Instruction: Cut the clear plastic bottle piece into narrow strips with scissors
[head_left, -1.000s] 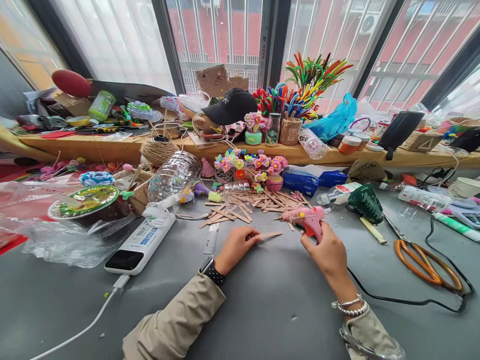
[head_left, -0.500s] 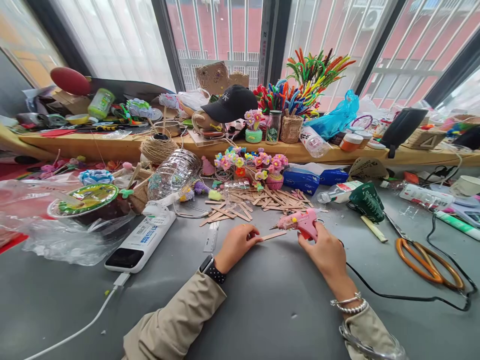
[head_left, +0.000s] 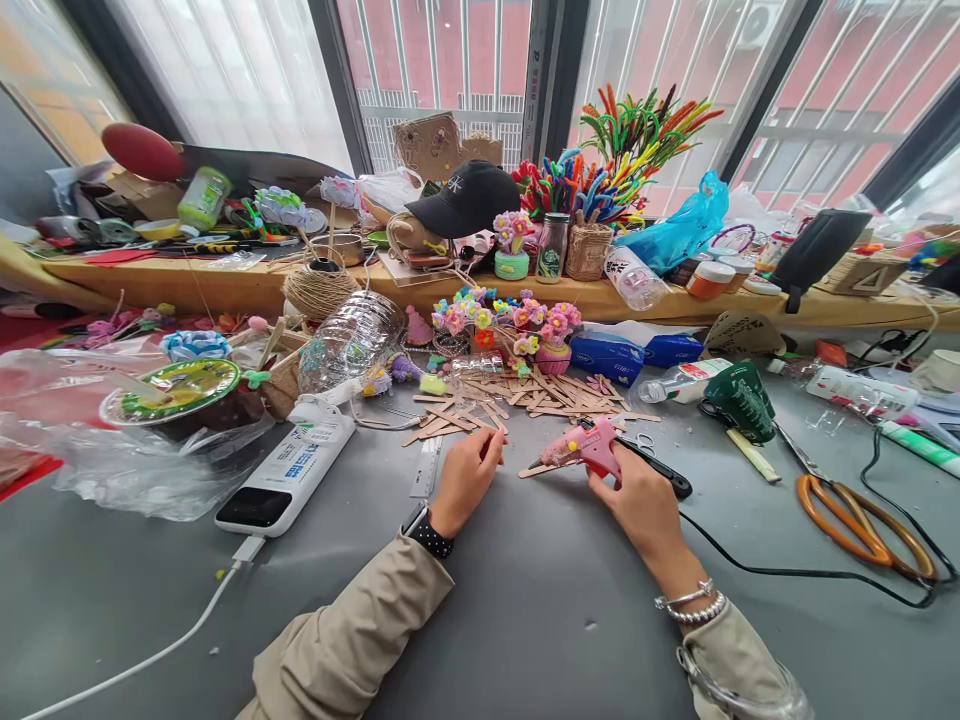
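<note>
My right hand (head_left: 645, 505) is closed round a pink hot-glue gun (head_left: 592, 447). Its nozzle points left and down at a loose wooden stick (head_left: 534, 468) lying flat on the grey table (head_left: 525, 600). My left hand (head_left: 466, 477) is apart from that stick. Its curled fingertips are pinched at the near edge of the pile of wooden sticks (head_left: 525, 400), on the end of one stick. A black-banded watch sits on my left wrist and silver bracelets on my right.
A white power bank (head_left: 289, 470) with a cable lies left, and a clear ruler (head_left: 426, 465) lies beside my left hand. The gun's black cord (head_left: 787, 573) runs right towards orange scissors (head_left: 862, 520). Behind the sticks stand small flower pots (head_left: 517, 325), a plastic bottle (head_left: 349, 345) and a twine ball (head_left: 319, 290).
My left hand let go of the loose stick and moved up to the stick pile. My right hand brought the glue gun left and down onto the loose stick.
</note>
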